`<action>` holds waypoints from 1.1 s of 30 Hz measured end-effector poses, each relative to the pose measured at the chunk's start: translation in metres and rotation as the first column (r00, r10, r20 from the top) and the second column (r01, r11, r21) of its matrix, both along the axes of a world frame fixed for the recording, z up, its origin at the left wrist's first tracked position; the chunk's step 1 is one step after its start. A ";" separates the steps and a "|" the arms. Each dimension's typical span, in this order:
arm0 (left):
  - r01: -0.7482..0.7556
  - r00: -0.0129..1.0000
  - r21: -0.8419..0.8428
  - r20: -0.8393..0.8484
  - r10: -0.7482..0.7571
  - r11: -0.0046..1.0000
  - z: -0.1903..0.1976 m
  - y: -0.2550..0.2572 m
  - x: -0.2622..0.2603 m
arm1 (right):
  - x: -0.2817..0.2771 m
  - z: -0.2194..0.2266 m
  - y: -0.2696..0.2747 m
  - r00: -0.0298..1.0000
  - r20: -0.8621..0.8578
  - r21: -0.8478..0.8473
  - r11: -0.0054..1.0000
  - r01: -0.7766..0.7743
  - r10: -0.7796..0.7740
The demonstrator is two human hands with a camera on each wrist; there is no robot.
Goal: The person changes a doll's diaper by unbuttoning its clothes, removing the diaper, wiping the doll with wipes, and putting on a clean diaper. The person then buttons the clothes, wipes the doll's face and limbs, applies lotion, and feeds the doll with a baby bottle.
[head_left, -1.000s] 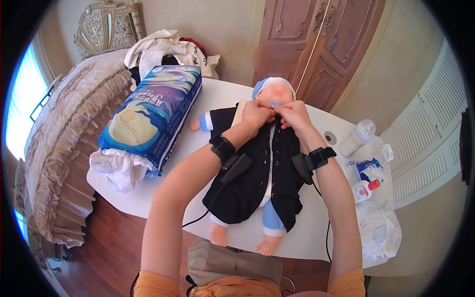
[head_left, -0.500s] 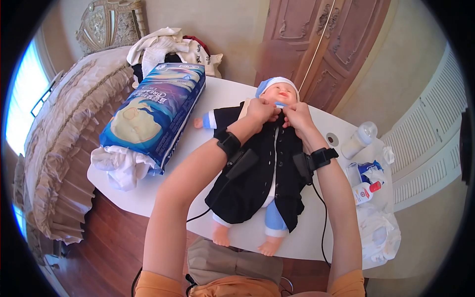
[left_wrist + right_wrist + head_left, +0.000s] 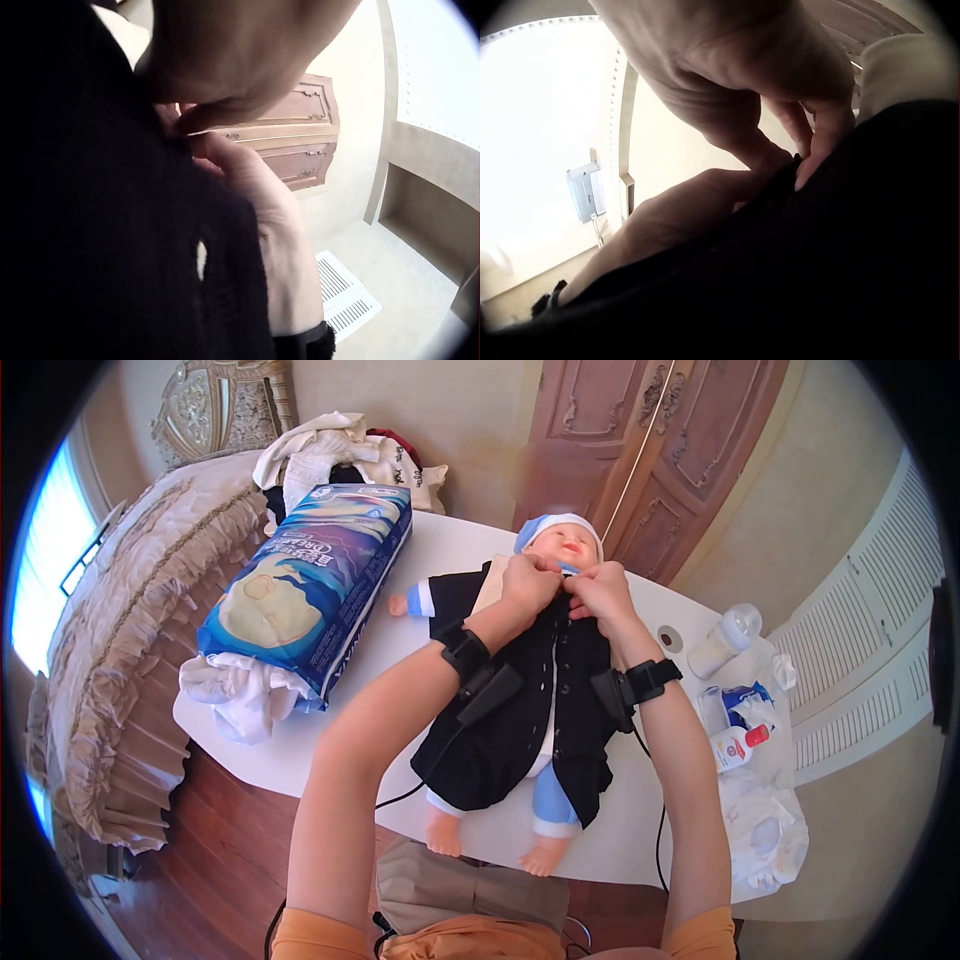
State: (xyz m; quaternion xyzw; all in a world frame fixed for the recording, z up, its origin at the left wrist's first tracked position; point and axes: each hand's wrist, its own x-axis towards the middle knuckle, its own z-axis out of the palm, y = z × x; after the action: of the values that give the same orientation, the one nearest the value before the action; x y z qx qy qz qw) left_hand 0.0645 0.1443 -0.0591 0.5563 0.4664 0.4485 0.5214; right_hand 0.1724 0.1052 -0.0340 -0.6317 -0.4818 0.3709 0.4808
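Note:
A baby doll [image 3: 566, 543] in a blue and white outfit and cap lies on its back on the white table [image 3: 360, 760]. Over it is a black buttoned jacket [image 3: 497, 748], whose front edges lie parted lower down over the white and blue clothing. At the doll's neck my left hand [image 3: 531, 582] pinches the jacket's top edge. Close beside it, my right hand [image 3: 603, 596] pinches the other front edge. Both wrist views show the fingertips meeting on the dark cloth; the button there is hidden behind them.
A blue diaper pack [image 3: 310, 585] with white cloth at its near end stands left. Along the right edge are a baby bottle [image 3: 725, 640], a wipes pack [image 3: 750, 707], a red-capped bottle [image 3: 738, 747] and a clear plastic bag [image 3: 765, 830]. Cables hang from both wrists.
The doll's face, blurred at first, shows clearly. My hands stay at the collar, with small finger movements; the left has shifted slightly closer to the right.

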 end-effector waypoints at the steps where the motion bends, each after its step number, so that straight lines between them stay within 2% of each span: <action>1: 0.000 1.000 0.001 0.001 0.000 1.000 -0.005 0.002 0.003 | -0.002 0.000 0.000 0.993 0.118 0.017 1.000 0.024 -0.026; 2: -0.065 0.997 0.076 -0.029 0.067 0.995 -0.010 0.004 0.006 | -0.003 0.001 -0.001 0.971 0.234 0.037 0.998 0.045 -0.052; 3: -0.127 0.989 0.152 -0.053 0.136 0.980 -0.012 0.006 0.007 | -0.004 0.002 -0.001 0.970 0.236 0.039 0.998 0.043 -0.051; 5: -0.127 0.990 0.123 -0.050 0.134 0.984 -0.014 0.009 0.008 | -0.005 0.003 -0.002 0.921 0.387 0.027 0.999 0.033 -0.041; 6: -0.124 0.990 0.093 -0.050 0.129 0.988 -0.014 0.009 0.008 | -0.001 -0.004 0.001 0.921 0.389 0.026 0.999 0.032 -0.040; 7: -0.125 0.990 0.093 -0.048 0.129 0.988 -0.011 0.009 0.007 | 0.006 -0.015 0.006 0.883 0.470 0.097 0.995 -0.033 -0.017; 8: -0.045 0.997 0.037 -0.066 0.047 0.998 -0.008 0.010 0.005 | 0.013 -0.024 0.012 0.835 0.550 0.163 0.981 -0.107 0.000; 9: 0.036 0.996 -0.022 -0.083 -0.038 0.999 -0.004 0.009 0.002 | 0.014 -0.027 0.012 0.835 0.551 0.161 0.981 -0.109 0.002; 10: 0.034 0.996 -0.023 -0.083 -0.036 0.999 -0.001 0.009 -0.001 | 0.016 -0.029 0.013 0.844 0.537 0.229 0.964 -0.134 -0.010; 11: 0.105 0.994 -0.025 -0.040 -0.106 0.994 0.003 0.008 -0.005 | 0.017 -0.032 0.014 0.853 0.521 0.295 0.942 -0.158 -0.020; 12: 0.176 0.984 -0.025 0.003 -0.176 0.984 0.004 0.007 -0.007 | 0.016 -0.027 0.010 0.854 0.520 0.293 0.943 -0.157 -0.019; 13: 0.177 0.984 -0.028 0.002 -0.177 0.984 0.004 0.006 -0.009 | 0.015 -0.020 0.005 0.953 0.296 0.172 0.978 -0.119 0.064; 14: 0.209 0.977 0.006 0.038 -0.209 0.978 0.005 0.005 -0.012 | 0.015 -0.015 0.002 0.993 0.044 0.043 0.993 -0.111 0.109; 15: 0.239 0.968 0.040 0.073 -0.242 0.970 0.004 0.006 -0.013 | 0.017 -0.015 0.002 0.993 0.043 0.042 0.993 -0.110 0.108; 17: 0.264 0.957 0.080 0.103 -0.272 0.961 0.002 0.009 -0.012 | 0.023 -0.016 0.005 0.981 -0.137 0.020 0.990 -0.137 0.139; 18: 0.286 0.944 0.123 0.135 -0.301 0.950 -0.001 0.011 -0.011 | 0.023 -0.015 0.003 0.981 -0.135 0.015 0.990 -0.137 0.138; 19: 0.285 0.944 0.122 0.138 -0.301 0.951 -0.004 0.013 -0.011 | 0.024 -0.013 0.002 0.974 -0.161 0.001 0.987 -0.163 0.162; 21: 0.339 0.890 0.018 0.317 -0.327 0.941 -0.005 0.016 -0.014 | 0.026 -0.008 0.000 0.965 -0.187 -0.011 0.982 -0.189 0.183; 22: 0.340 0.890 0.016 0.317 -0.327 0.940 -0.004 0.017 -0.015 | 0.026 -0.007 -0.002 0.956 -0.219 -0.003 0.980 -0.199 0.193; 24: 0.234 0.971 -0.020 0.063 -0.232 0.972 0.000 0.016 -0.019 | 0.025 -0.004 -0.007 0.946 -0.253 0.003 0.978 -0.208 0.202; 25: 0.234 0.971 -0.023 0.062 -0.232 0.972 0.003 0.014 -0.021 | 0.024 -0.001 -0.011 0.953 -0.232 -0.013 0.979 -0.202 0.193; 26: 0.233 0.961 0.093 -0.174 -0.214 0.968 0.006 0.011 -0.023 | 0.024 -0.001 -0.014 0.960 -0.212 -0.028 0.980 -0.195 0.184; 27: 0.256 0.903 0.205 -0.399 -0.158 0.945 0.010 0.008 -0.025 | 0.025 -0.001 -0.015 0.959 -0.214 -0.030 0.980 -0.195 0.184; 28: 0.256 0.903 0.203 -0.401 -0.158 0.945 0.019 0.000 -0.026 | 0.025 -0.001 -0.015 0.969 -0.154 -0.054 0.977 -0.206 0.195; 30: 0.366 0.804 0.244 -0.570 -0.173 0.898 0.032 -0.016 -0.022 | 0.023 0.000 -0.014 0.974 -0.092 -0.077 0.974 -0.214 0.207; 31: 0.366 0.804 0.246 -0.569 -0.172 0.897 0.031 -0.015 -0.018 | 0.020 0.002 -0.014 0.978 -0.051 -0.091 0.975 -0.205 0.201; 33: 0.459 0.689 0.288 -0.713 -0.132 0.841 0.026 -0.013 -0.012 | 0.017 0.003 -0.013 0.981 -0.005 -0.100 0.976 -0.193 0.193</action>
State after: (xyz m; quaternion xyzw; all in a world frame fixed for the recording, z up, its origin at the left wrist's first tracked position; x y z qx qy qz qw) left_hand 0.0524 0.1318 -0.0331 0.8521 0.4070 0.2202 0.2444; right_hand 0.1891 0.0927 -0.0313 -0.6062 -0.5228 0.4381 0.4090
